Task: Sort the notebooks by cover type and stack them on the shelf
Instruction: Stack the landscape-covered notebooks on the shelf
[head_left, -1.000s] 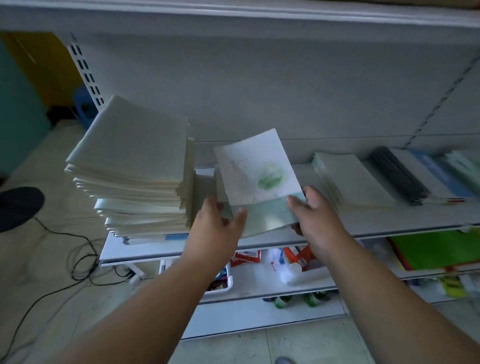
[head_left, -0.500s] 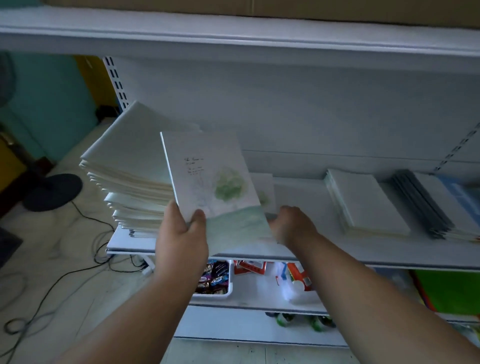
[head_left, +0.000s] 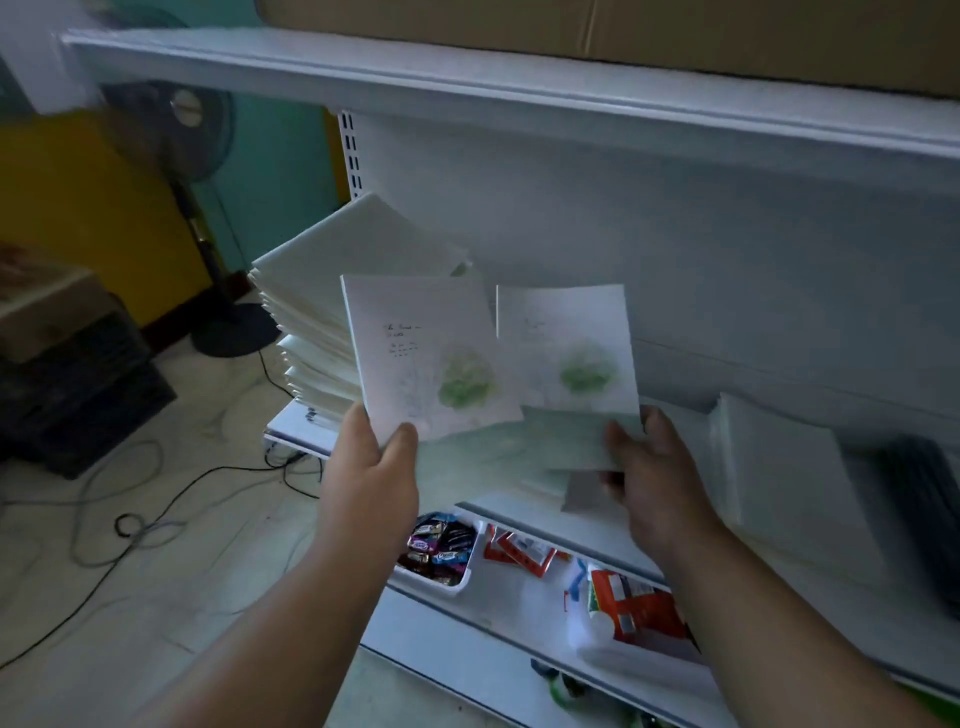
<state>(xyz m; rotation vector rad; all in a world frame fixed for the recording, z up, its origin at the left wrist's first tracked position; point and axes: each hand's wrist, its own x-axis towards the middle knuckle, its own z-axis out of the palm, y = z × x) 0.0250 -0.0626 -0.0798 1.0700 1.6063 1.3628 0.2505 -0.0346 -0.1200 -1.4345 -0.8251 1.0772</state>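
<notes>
Both forearms reach forward from the bottom of the view toward the middle shelf (head_left: 519, 506). The left hand (head_left: 371, 480) is raised in front of the shelf's left end, thumb on top and fingers curled underneath, pinching the lower left corner of a white notebook (head_left: 426, 353) and holding it tilted up with its cover facing the camera. That cover carries a soft green blotch and a few lines of small dark handwriting-style print near the upper left, too blurred to read.

The right hand (head_left: 652, 488) is turned palm inward, its thumb on the near side and fingers behind, gripping the lower right corner of a second notebook (head_left: 569, 353) with the same green blotch. This one stands just beside the first, their inner edges overlapping low down, above the shelf's front edge. Its faint print is also unreadable.

Behind the left-hand notebook, at the shelf's left end, sits a tall pile of pale notebooks (head_left: 332, 291), leaning and fanned. Toward the right end lies a lower pile of pale notebooks (head_left: 779, 467), and beyond it a dark stack (head_left: 924, 499) at the picture's edge.

On the shelf below, a white tray of wrapped sweets (head_left: 441, 551) sits near the left, with red-and-white packets (head_left: 519, 551) and an orange carton (head_left: 636, 605) to its right; their labels are not legible. A cardboard box (head_left: 623, 31) rests on the top shelf. A pedestal fan (head_left: 182, 135) stands on the floor to the left, with black cables (head_left: 156, 499) trailing across the floor.
</notes>
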